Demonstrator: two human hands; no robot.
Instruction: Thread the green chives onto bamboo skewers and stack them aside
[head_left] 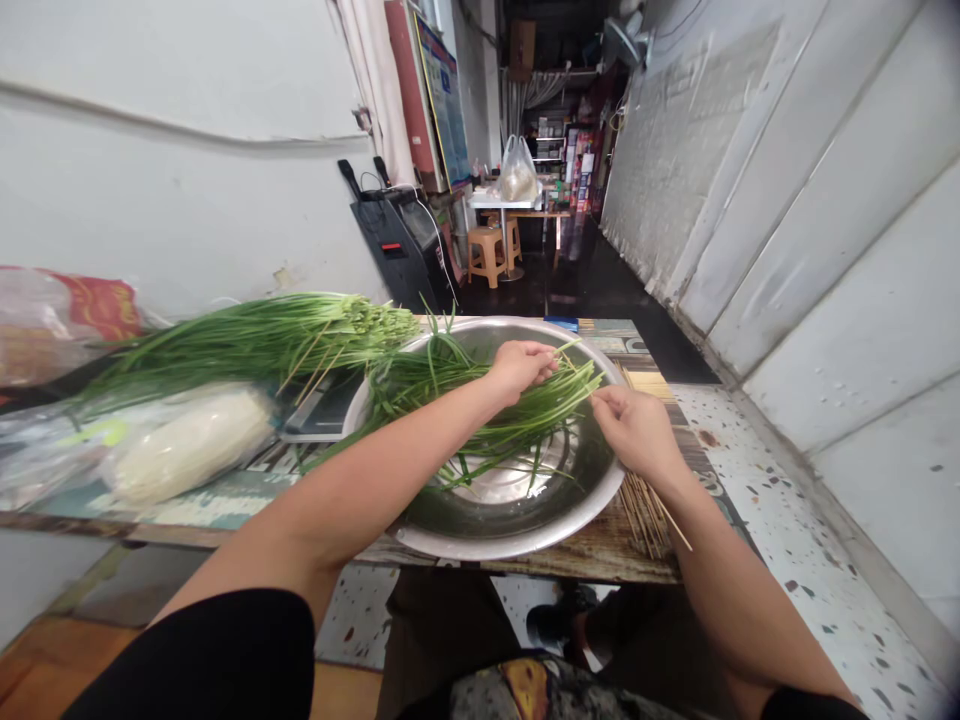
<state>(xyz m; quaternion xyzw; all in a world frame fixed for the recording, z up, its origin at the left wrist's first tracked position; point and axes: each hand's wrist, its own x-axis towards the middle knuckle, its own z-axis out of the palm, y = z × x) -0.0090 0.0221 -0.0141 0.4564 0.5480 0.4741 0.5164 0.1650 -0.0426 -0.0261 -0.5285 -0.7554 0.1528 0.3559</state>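
Observation:
A wide metal basin [517, 545] on the table holds long green garlic chives [480, 400], their cut stem ends toward the right. My left hand [525, 365] reaches over the basin, closed in a pinch on chive stems near those ends. At the basin's right rim, my right hand [634, 425] is closed, fingertips close to the stems. A thin bamboo skewer [679, 530] juts out from beneath this hand, in line with its pinch; the skewer's other end is hidden. More bamboo skewers [641, 515] lie in a pile under my right wrist.
A big bundle of chives [300, 335] lies left of the basin, over a dark tray [319, 415]. Nearer stands a plastic-wrapped pale block [187, 445]. Further skewers [649, 383] rest at the table's right side. Beyond are a black speaker [401, 240] and stools [486, 252].

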